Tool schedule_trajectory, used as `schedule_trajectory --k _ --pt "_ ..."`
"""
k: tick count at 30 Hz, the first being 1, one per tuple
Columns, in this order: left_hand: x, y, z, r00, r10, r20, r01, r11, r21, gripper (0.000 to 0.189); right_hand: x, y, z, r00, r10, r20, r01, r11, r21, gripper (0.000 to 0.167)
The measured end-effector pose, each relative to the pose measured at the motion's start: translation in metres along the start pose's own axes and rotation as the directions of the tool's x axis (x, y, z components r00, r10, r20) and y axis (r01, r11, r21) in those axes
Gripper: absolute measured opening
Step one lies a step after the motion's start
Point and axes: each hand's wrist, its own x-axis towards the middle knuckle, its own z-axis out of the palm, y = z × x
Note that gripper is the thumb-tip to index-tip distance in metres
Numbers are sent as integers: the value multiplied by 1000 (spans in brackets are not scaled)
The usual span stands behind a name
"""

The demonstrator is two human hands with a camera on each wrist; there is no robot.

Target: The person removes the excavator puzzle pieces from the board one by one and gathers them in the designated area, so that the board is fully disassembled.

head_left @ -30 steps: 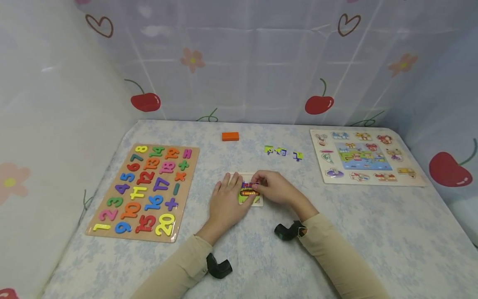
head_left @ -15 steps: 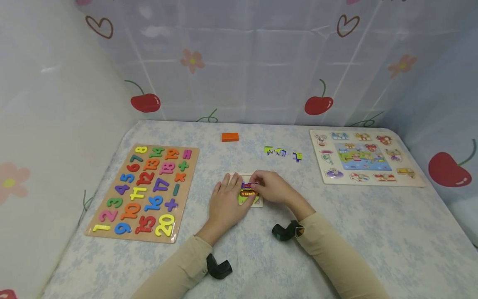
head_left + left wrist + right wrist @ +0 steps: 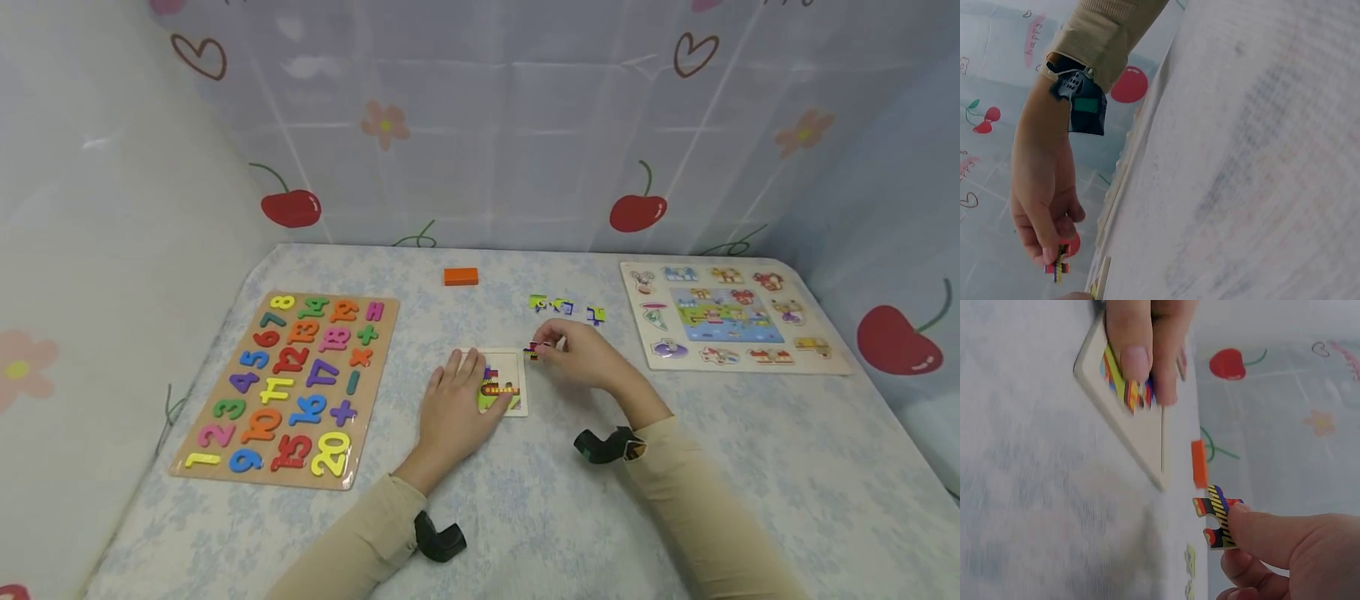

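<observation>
My left hand [image 3: 453, 404] lies with its fingers straight on a small square jigsaw board [image 3: 512, 363], covering its left side. Assembled pieces with a colourful picture show in the board's lower part; its upper right is bare. Just off the board's right edge, my right hand [image 3: 579, 354] pinches a jigsaw piece [image 3: 1221, 517] between thumb and fingers. Yellow-and-black stripes with red and blue patches mark this piece. It is held in the air in the left wrist view, where the right hand [image 3: 1044, 200] also appears. Several loose jigsaw pieces [image 3: 564, 307] lie beyond the right hand.
A number puzzle board [image 3: 288, 387] lies on the left of the table. At the back right is a picture puzzle board [image 3: 660, 292]. An orange block [image 3: 461, 277] sits near the table's back edge. Curtains with cherries surround the back and sides.
My right hand has lifted the striped piece off the board and moved it right, past the board's edge. My left hand has stayed in place on the board.
</observation>
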Motion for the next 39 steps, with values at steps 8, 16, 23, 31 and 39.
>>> schedule_trajectory --k 8,16,23,31,39 --pt "-2 1 -1 1000 3 3 -3 1000 -2 79 -10 53 -45 989 150 7 -148 984 -104 13" --pt "-1 -1 -1 1000 8 9 -8 1000 0 80 -11 75 -59 988 155 30 -150 982 -115 13" --pt "-1 -2 0 1000 9 5 -9 1000 -10 79 -6 74 -49 989 148 -6 -146 970 -193 11" --pt "-2 -2 0 1000 9 21 -9 999 -33 79 -10 66 -40 977 176 -117 -206 922 -329 21" --pt "-6 -9 -11 998 -47 33 49 997 -52 79 -10 35 -20 989 92 -120 -116 970 -213 23"
